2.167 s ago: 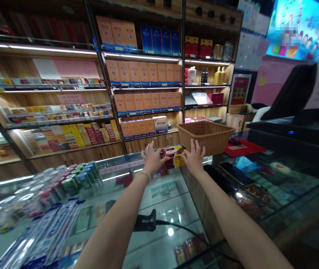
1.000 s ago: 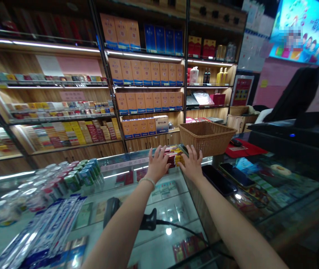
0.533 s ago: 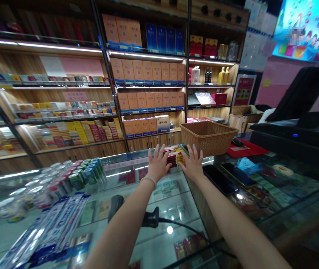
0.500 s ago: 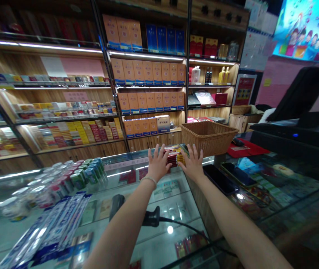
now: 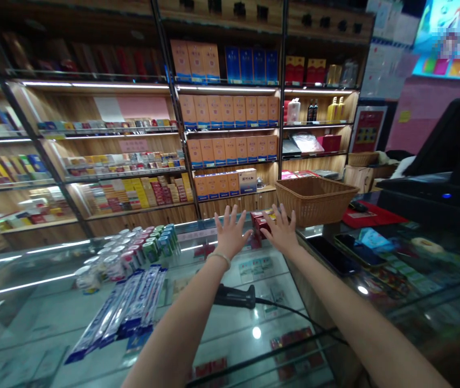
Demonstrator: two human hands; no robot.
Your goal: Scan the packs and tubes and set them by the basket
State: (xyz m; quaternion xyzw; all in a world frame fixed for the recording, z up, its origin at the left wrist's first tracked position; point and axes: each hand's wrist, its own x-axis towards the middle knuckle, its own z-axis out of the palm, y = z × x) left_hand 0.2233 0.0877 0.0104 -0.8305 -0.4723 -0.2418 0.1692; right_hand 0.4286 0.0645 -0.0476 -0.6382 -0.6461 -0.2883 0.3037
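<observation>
My left hand (image 5: 230, 234) is open over the glass counter, fingers spread, with a bracelet at its wrist. To its right stands a small stack of red and yellow packs (image 5: 259, 222). My right hand (image 5: 282, 233) has its fingers spread at the right side of this stack and partly covers it; whether it touches the packs I cannot tell. A black handheld scanner (image 5: 236, 296) with a cable lies on the glass below my hands, partly behind my left forearm.
Rows of small cans (image 5: 151, 250) and long blue-and-white packets (image 5: 125, 307) are on the left. A wicker basket (image 5: 314, 207) stands behind my right hand. Phones (image 5: 330, 254) lie to the right, near a black monitor (image 5: 448, 140). Stocked shelves (image 5: 230, 129) line the back.
My left hand has come away from the pack stack, leaving a gap. My right hand stays beside the stack. The camera view has turned slightly left.
</observation>
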